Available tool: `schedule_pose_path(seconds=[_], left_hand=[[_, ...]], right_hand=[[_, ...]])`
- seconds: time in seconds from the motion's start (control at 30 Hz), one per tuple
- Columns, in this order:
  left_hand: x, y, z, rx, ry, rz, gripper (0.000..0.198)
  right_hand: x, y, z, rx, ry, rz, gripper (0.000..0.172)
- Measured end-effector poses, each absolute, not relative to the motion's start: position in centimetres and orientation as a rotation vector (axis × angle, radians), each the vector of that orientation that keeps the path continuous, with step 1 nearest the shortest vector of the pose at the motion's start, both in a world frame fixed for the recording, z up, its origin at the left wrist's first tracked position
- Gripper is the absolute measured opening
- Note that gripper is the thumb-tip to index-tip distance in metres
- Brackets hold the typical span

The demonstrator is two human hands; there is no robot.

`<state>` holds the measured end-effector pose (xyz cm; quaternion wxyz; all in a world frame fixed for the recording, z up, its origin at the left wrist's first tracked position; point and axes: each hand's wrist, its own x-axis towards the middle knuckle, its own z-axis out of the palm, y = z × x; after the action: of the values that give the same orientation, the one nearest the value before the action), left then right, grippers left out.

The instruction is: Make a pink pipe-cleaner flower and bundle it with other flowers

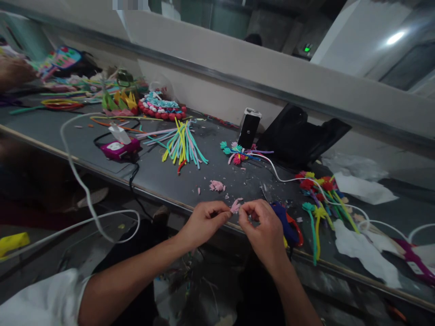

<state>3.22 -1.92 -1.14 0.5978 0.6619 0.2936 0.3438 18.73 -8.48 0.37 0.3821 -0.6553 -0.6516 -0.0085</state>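
Observation:
At the desk's front edge, my left hand (209, 222) pinches a small bunch of pink pipe cleaner pieces (235, 206) between thumb and forefinger. My right hand (263, 222) is closed in a pinch right beside the bunch; whatever its fingertips hold is too small to make out. Just beyond them lies a loose pile of short pink pipe cleaner pieces (216, 185). Scissors with red and blue handles (294, 228) rest partly behind my right hand.
Uncut yellow and blue pipe cleaners (183, 142) lie behind a purple power strip (120, 148). A phone (249, 129) stands near pipe cleaner flowers (238, 154) and a black bag (299, 136). White cables cross the desk (204, 199). Another person's hand (15, 72) is far left.

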Motion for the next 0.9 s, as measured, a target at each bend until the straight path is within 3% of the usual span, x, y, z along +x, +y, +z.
schedule_pose_path(seconds=[0.63, 0.9], left_hand=[[3.19, -2.2, -1.06, 1.344, 0.681, 0.753, 0.028], [3.2, -2.07, -1.25, 1.353, 0.67, 0.739, 0.028]], right_hand=[[19.11, -8.98, 0.88, -1.541, -1.613, -0.122, 0.008], [18.82, -9.11, 0.83, -1.536, -1.663, -0.124, 0.015]])
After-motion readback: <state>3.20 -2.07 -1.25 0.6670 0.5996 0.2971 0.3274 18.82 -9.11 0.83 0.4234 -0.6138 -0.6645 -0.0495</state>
